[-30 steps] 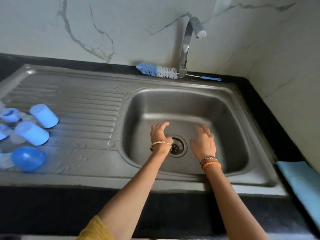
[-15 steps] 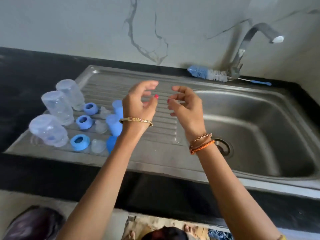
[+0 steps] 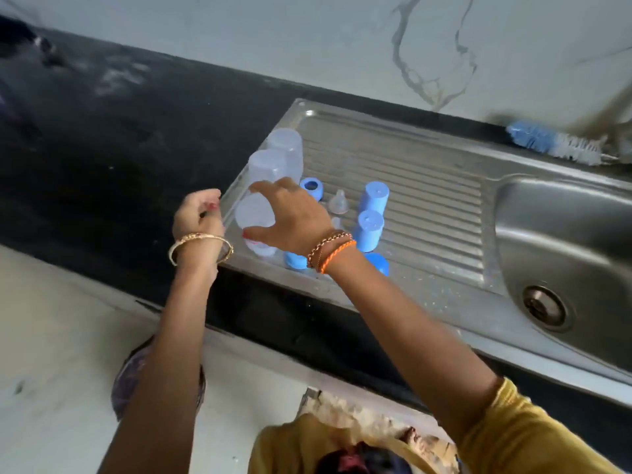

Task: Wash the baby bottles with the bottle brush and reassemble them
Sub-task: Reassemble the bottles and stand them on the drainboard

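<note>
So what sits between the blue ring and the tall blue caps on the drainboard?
In the head view, a clear silicone teat stands between the blue ring and the tall blue caps, on the ribbed drainboard.

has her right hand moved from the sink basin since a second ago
Yes. The right hand has left the sink basin for the drainboard side, now around the nearest clear bottle.
</note>
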Action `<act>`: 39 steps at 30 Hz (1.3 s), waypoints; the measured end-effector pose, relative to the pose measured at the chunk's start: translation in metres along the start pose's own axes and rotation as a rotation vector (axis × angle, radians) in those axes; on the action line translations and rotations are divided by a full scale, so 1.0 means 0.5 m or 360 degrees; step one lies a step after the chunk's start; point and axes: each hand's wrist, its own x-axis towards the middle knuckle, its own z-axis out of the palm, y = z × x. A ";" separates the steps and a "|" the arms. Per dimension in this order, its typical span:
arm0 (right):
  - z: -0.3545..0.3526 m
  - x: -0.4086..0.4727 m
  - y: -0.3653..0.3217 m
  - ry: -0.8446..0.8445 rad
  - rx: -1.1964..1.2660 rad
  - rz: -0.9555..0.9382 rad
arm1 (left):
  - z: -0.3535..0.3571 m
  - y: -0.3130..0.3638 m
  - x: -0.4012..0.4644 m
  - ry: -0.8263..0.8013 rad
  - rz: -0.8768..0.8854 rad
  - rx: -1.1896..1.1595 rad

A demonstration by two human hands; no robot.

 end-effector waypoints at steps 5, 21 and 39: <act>0.038 0.010 -0.001 0.0137 0.0017 0.0053 | 0.009 0.006 -0.022 -0.0180 -0.0188 -0.0210; -0.297 -0.372 0.319 0.1685 0.2337 0.0533 | 0.304 0.200 -0.274 -0.1199 -0.0258 -0.0808; -0.055 -0.399 0.369 0.0594 0.1560 0.0761 | 0.337 0.065 -0.347 -0.1142 0.0138 -0.0100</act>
